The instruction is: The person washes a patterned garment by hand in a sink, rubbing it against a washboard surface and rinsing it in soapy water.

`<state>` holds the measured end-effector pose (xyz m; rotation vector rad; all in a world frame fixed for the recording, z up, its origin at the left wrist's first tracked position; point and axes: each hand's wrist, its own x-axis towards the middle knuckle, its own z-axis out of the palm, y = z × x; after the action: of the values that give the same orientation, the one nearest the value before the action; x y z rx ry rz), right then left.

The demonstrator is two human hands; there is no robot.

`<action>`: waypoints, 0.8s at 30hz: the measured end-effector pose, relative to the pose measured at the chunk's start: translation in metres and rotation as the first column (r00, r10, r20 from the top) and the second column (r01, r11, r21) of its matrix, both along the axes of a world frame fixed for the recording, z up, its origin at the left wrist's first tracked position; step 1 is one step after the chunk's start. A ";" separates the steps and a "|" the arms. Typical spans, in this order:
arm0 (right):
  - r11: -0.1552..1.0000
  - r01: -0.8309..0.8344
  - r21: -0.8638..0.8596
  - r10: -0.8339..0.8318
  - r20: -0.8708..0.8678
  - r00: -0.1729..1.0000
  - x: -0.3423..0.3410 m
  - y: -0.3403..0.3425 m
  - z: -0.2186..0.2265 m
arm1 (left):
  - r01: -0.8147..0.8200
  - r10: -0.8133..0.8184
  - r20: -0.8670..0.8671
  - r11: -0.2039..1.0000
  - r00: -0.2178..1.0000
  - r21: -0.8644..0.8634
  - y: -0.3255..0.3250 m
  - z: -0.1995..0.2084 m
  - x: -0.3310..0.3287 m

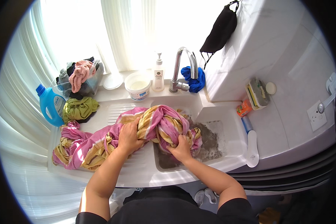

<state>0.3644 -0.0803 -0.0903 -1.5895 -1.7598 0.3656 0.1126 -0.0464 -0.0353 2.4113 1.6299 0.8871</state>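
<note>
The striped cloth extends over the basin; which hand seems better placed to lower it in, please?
Right, probably: the right hand grips the striped cloth over the basin, while the left hand grips it over the drainboard.

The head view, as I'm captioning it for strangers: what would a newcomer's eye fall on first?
Probably the pink-and-yellow striped cloth, bunched across the middle of the white sink and partly in its basin, with the left hand and right hand on it. Next, perhaps the bright blue bottle at the sink's left end and the black mask hanging at upper right.
</note>
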 end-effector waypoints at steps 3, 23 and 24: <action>0.349 -0.672 -0.653 0.201 -0.649 0.734 0.074 0.043 0.040 | -0.006 0.006 0.009 1.000 1.000 -0.006 -0.003 -0.004 -0.009; 0.767 0.009 -0.642 -0.278 -0.320 0.906 0.087 0.082 -0.045 | -0.039 0.040 -0.009 0.995 0.999 0.094 0.003 -0.014 0.003; 0.742 -0.043 -0.669 -0.367 -0.460 0.808 0.094 0.070 -0.030 | -0.041 0.042 -0.010 0.995 0.999 0.090 0.001 -0.014 0.002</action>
<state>0.4580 -0.0107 -0.1205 -1.8196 -1.0292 1.3457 0.1145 -0.0453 -0.0497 2.4539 1.6848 0.9757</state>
